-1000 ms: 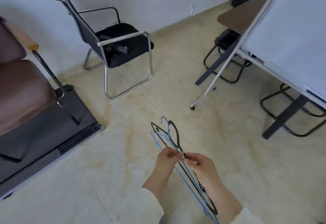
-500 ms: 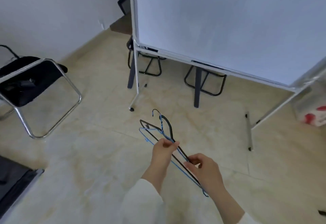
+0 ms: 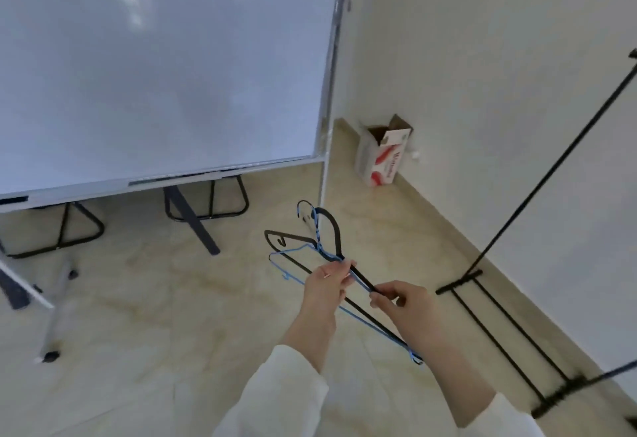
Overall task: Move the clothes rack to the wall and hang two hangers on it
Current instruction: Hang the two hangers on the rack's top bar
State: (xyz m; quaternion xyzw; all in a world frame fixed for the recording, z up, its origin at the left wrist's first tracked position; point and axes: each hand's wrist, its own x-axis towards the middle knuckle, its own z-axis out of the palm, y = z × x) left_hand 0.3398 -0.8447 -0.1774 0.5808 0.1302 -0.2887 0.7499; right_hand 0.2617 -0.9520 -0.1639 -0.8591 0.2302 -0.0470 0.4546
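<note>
Now the view has swung right past the whiteboard (image 3: 155,68): clothes rack (image 3: 510,230) stands against the wall (image 3: 482,57). Left hand (image 3: 327,281) and right hand (image 3: 401,302) both pinch the hangers (image 3: 331,250), black and blue, apparently two. Hanging comes next.

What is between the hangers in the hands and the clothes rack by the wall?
Nothing visible. The hangers are held in the left hand and right hand; the clothes rack stands to their right along the wall, with only bare floor between. Its top rail is out of frame.
</note>
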